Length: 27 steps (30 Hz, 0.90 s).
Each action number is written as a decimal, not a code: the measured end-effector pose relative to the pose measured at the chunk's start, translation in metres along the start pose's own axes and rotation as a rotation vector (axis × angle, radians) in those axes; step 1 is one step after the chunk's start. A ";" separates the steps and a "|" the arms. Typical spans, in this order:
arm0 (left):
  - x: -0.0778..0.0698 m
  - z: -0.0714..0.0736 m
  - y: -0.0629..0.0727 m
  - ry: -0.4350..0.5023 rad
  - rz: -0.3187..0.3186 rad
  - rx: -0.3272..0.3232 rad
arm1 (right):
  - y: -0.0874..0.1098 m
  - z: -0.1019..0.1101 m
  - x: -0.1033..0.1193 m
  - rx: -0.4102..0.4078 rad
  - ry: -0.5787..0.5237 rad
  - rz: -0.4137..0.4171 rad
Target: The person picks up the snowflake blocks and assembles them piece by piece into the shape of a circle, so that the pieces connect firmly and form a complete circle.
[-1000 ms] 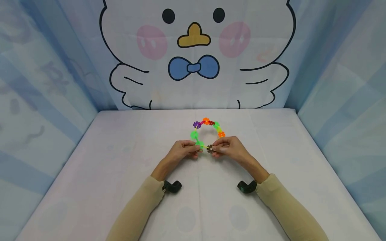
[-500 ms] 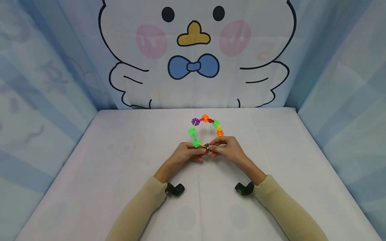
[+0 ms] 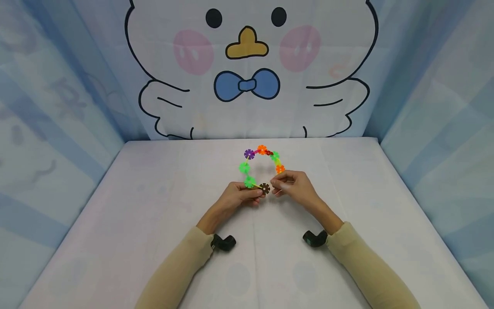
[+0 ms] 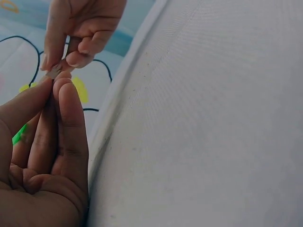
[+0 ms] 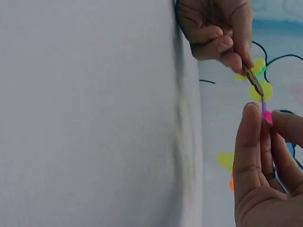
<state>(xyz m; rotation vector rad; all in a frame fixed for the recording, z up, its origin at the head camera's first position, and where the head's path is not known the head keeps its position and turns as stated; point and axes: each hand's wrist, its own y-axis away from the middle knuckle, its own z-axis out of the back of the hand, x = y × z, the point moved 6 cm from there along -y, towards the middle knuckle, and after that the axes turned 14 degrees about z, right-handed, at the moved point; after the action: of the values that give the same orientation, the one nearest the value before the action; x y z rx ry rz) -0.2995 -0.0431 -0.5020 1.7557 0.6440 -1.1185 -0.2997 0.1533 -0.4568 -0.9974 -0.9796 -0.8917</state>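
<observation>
Notched plastic snowflake discs, linked edge to edge, form a colourful ring-like chain point(image 3: 249, 182) in the head view. My left hand point(image 3: 241, 195) pinches a brown disc point(image 3: 264, 189) at the chain's near side, between thumb and fingers. Close to its right, my right hand point(image 3: 295, 186) pinches a purple disc point(image 5: 264, 105) with pink beside it, seen edge-on in the right wrist view. There the brown disc point(image 5: 254, 80) meets the purple one's upper end. An orange disc point(image 3: 280, 169) shows just beyond the right fingers. Fingers hide part of the chain.
A white cloth covers the table point(image 3: 154, 206). Behind it hangs a backdrop point(image 3: 247, 116) with a cartoon figure, and blue patterned curtains point(image 3: 58, 107) flank both sides. Dark wrist cameras point(image 3: 224, 243) sit at the sleeve cuffs.
The left hand has shifted right from the green disc to the brown disc. The right hand has let go of the brown disc and drawn slightly right. The chain has moved slightly up and left.
</observation>
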 end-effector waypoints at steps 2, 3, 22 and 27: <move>0.000 0.001 0.000 -0.005 -0.002 0.003 | -0.002 0.009 -0.003 -0.050 0.041 0.007; 0.000 0.001 0.000 -0.006 -0.002 0.006 | -0.002 0.014 -0.005 -0.082 0.068 -0.002; 0.001 -0.001 -0.001 -0.021 0.001 0.052 | -0.001 0.027 -0.038 -0.167 -0.121 -0.264; 0.001 -0.001 -0.001 -0.031 -0.004 0.032 | -0.001 0.020 -0.028 -0.125 -0.202 -0.188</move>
<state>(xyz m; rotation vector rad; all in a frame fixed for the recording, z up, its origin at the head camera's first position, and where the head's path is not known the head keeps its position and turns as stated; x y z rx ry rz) -0.2993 -0.0419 -0.5027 1.7611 0.6146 -1.1624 -0.3138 0.1765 -0.4782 -1.1308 -1.2155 -1.0323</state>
